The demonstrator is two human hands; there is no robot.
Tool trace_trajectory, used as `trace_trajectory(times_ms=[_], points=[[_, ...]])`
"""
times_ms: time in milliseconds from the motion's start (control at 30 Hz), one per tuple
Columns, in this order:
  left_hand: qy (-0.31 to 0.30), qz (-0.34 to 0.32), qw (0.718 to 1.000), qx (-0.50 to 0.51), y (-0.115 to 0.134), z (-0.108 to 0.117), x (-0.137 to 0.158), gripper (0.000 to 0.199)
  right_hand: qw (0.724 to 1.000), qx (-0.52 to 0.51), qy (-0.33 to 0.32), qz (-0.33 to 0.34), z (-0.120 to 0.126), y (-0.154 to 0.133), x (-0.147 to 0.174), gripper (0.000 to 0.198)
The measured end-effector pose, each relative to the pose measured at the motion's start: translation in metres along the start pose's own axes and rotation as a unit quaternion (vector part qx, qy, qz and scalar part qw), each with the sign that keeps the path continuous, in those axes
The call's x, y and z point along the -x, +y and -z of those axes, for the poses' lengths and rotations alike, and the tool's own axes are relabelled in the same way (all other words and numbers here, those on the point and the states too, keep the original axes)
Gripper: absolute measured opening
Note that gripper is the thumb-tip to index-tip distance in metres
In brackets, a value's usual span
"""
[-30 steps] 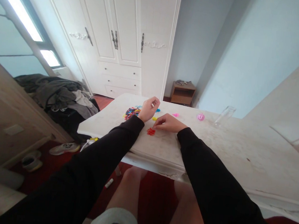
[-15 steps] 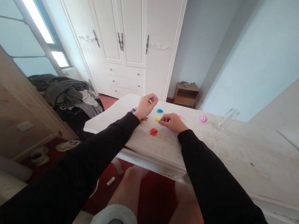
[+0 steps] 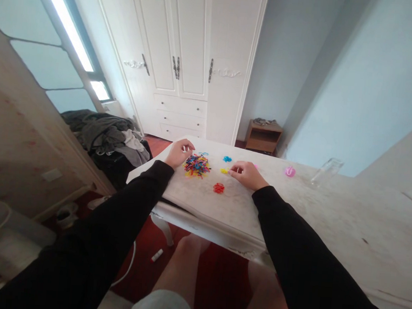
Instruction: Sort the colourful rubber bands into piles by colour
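Note:
A loose pile of small mixed-colour rubber bands (image 3: 197, 167) lies on the white table (image 3: 202, 206). At its upper left edge is my left hand (image 3: 180, 153), fingers curled and thumb drawn in; what they hold, if anything, is too small to make out. My right hand (image 3: 249, 175) is closed in a pinch, fingertips at the small yellow rubber-band heap (image 3: 224, 171). Beyond that sits a blue heap (image 3: 227, 159), and nearer to me a red heap (image 3: 219, 188). A pink bit (image 3: 257, 167) shows behind my right hand, mostly hidden.
Farther right on the table are a round pink item (image 3: 290, 171) and a clear glass container (image 3: 327, 172). A white wardrobe (image 3: 183, 76) and a small wooden cabinet (image 3: 264, 136) stand beyond. Clothes (image 3: 104, 134) are heaped at the left.
My left hand has moved left and down from above the pile to its edge, uncovering the bands. My right hand stays by the yellow heap. The view has shifted slightly.

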State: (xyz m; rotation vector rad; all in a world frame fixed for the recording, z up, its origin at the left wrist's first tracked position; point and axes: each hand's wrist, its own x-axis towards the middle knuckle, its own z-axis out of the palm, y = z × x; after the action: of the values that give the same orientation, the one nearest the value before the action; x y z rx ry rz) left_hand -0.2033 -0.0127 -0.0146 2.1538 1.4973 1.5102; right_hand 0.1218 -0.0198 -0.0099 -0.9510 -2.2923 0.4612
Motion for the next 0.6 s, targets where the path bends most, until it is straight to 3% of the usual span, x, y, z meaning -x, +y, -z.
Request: trace_trajectory(times_ms=[233,600], points=[[-0.105,-0.017,0.994,-0.025,-0.0060,-0.0050,-0.0012,0.015,1.000,0.013,0.006,-0.007,0.0016,-0.0005,-0.0009,0.016],[-0.064,-0.011,0.998,0.016,-0.0020,-0.0008,0.0004,0.008,1.000,0.022,0.006,-0.005,0.0027,-0.0002,0.0004,0.017]])
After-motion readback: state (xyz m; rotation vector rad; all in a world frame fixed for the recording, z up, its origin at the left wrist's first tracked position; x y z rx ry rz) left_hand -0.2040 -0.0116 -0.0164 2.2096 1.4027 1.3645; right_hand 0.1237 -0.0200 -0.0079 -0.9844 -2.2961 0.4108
